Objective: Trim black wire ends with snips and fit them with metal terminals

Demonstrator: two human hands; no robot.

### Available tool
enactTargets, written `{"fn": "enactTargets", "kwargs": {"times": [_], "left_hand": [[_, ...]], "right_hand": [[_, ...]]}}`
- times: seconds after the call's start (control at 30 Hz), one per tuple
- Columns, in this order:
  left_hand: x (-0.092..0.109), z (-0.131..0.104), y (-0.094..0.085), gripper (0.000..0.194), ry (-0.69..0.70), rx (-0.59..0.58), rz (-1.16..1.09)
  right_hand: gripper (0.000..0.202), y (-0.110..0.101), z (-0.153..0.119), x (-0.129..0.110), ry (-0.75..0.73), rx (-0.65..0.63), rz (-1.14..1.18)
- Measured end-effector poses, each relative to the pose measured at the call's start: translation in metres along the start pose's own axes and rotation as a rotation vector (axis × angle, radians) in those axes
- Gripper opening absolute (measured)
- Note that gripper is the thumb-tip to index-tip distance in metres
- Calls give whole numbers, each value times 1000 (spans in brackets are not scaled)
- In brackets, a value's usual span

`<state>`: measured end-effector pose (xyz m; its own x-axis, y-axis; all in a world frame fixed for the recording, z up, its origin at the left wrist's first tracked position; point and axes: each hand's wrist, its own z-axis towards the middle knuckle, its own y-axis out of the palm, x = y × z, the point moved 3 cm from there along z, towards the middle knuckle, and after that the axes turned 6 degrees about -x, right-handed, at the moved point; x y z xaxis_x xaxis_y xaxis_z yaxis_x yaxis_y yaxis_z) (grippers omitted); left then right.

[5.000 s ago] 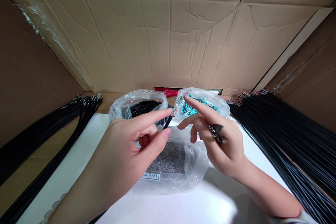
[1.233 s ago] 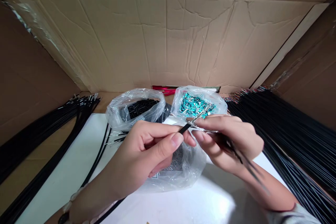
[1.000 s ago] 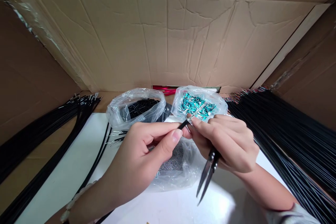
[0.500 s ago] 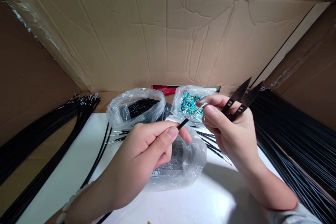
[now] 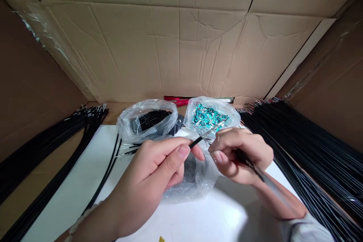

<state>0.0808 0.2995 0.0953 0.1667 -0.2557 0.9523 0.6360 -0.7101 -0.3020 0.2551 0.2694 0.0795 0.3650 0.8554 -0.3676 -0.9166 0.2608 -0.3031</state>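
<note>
My left hand (image 5: 154, 174) is closed, pinching a black cable (image 5: 196, 142) between thumb and forefinger. From the cable's tip, thin silvery strands (image 5: 217, 127) stick out up and to the right. Close beside them is my right hand (image 5: 241, 155), its thumb and bent fingers together by the cable end. Black thread snips (image 5: 262, 177) are tucked in that hand, their blurred blades pointing back along the forearm; the palm hides the rest. Under both hands stands a clear plastic bag (image 5: 195, 193) with fine greyish bits inside, partly covered.
Behind the hands are a bag of short black pieces (image 5: 124, 124) and a bag of shiny teal pieces (image 5: 236, 115). Long black cable bundles lie left (image 5: 56, 136) and right (image 5: 306, 140). Cardboard walls (image 5: 170, 53) enclose the white table (image 5: 181, 221).
My right hand has turned over, so the snips' blades swung from pointing up and away to pointing back toward the forearm. My left hand keeps hold of the cable. The view has tilted slightly.
</note>
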Motion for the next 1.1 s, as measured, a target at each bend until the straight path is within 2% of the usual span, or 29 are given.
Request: {"fn": "enactTargets", "kwargs": {"times": [0.07,0.13,0.23,0.3,0.4,0.5,0.63,0.73,0.83,0.97,1.0,1.03,1.07,1.1], "left_hand": [[6,-16,12,37,37,-22,22],[12,-37,28,35,98,-23,58],[20,-64,52,33,213,0,136],[19,-75,64,36,278,39,246],[10,-79,70,37,342,137,529],[-2,-72,65,23,343,198,704],[-17,-54,39,23,229,244,669],[-22,-48,24,22,183,265,654],[-20,-51,18,35,196,259,683],[-25,-73,20,28,181,298,636],[-31,-81,22,28,151,303,558],[-39,-88,25,30,103,289,446],[-50,-95,29,31,38,233,302],[-63,-100,34,31,-43,159,139]], "right_hand": [[11,1,-8,-22,-134,-23,-2],[14,-1,-21,-47,-140,-6,-83],[14,-9,-44,-85,-145,4,-328],[13,-13,-58,-98,-153,-4,-414],[9,-14,-73,-91,-169,-72,-475],[6,-12,-79,-60,-114,-113,-481],[8,1,-67,-12,-97,-182,-435],[17,12,-54,5,-99,-216,-416],[23,13,-46,-1,-111,-184,-426],[18,5,-55,-31,-210,-143,-441],[17,6,-62,-38,-203,-215,-440],[17,8,-69,-42,-134,-292,-435],[16,10,-76,-44,-26,-366,-418],[15,12,-84,-46,21,-397,-409]]}}
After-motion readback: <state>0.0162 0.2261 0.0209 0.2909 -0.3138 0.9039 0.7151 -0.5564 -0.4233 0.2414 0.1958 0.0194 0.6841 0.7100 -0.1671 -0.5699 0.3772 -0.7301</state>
